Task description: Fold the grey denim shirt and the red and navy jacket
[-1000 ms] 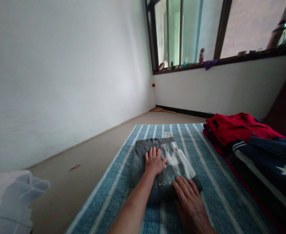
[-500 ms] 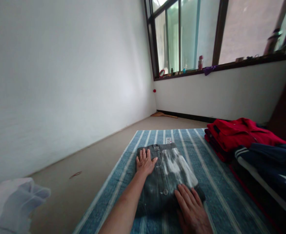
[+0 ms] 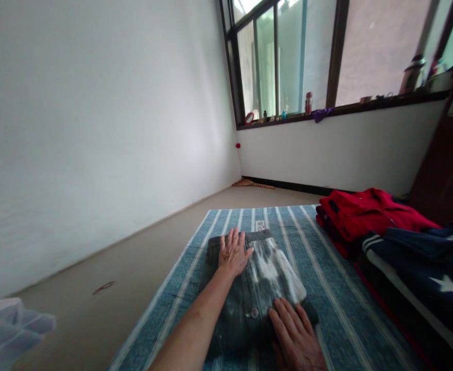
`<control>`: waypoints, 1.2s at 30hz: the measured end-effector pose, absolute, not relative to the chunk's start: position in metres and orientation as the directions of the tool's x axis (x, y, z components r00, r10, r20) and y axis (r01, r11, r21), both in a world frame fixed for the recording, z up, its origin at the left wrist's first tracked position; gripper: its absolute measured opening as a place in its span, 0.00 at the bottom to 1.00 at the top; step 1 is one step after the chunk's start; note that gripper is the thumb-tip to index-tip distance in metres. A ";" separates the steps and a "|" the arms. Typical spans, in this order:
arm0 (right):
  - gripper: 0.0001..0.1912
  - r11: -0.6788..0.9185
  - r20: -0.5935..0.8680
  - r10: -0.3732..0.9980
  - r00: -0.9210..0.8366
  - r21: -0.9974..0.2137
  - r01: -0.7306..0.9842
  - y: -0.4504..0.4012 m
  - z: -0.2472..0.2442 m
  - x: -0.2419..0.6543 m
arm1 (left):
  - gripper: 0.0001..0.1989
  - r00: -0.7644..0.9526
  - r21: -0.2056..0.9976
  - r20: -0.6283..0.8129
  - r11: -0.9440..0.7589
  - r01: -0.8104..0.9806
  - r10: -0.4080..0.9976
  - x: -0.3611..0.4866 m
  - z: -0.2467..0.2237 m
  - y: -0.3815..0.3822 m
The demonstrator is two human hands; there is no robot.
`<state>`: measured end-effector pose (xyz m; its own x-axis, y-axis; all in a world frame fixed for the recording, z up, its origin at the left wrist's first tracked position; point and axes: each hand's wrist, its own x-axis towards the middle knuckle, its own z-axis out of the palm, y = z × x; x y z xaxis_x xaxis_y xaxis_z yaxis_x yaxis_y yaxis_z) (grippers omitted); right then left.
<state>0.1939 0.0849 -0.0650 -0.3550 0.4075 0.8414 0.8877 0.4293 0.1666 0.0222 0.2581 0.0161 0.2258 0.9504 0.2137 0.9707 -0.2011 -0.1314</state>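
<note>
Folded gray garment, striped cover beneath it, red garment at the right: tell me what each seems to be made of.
Folded gray garment: seemingly matte denim or similar sturdy cloth, given its washed-out white patches and round button. Striped cover: soft, matte fabric, perhaps cotton, given its speckled blue surface. Red garment: matte cloth, possibly knit or fleece, given its soft folds; fiber unclear.

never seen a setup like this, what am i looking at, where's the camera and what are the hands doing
There is no machine: you see a person's bare left hand and right hand. One camera, worn on the head, takes every picture, looking forward and down. The left hand lies on the upper part of a folded grey garment, the right near its lower right corner; neither visibly grips it. Beneath is a blue striped cloth. To the right are folded red clothes and a navy garment with a white star.
</note>
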 end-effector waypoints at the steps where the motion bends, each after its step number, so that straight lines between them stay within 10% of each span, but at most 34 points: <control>1: 0.17 0.425 0.837 0.399 -0.375 0.193 0.884 0.086 -0.066 0.195 | 0.32 0.245 -0.116 0.179 -0.227 0.967 0.953 0.026 0.015 0.261; 36: 0.16 0.401 0.826 0.444 -0.346 0.162 0.901 0.084 -0.058 0.193 | 0.29 0.248 -0.084 0.080 -0.241 0.967 0.966 0.032 0.009 0.267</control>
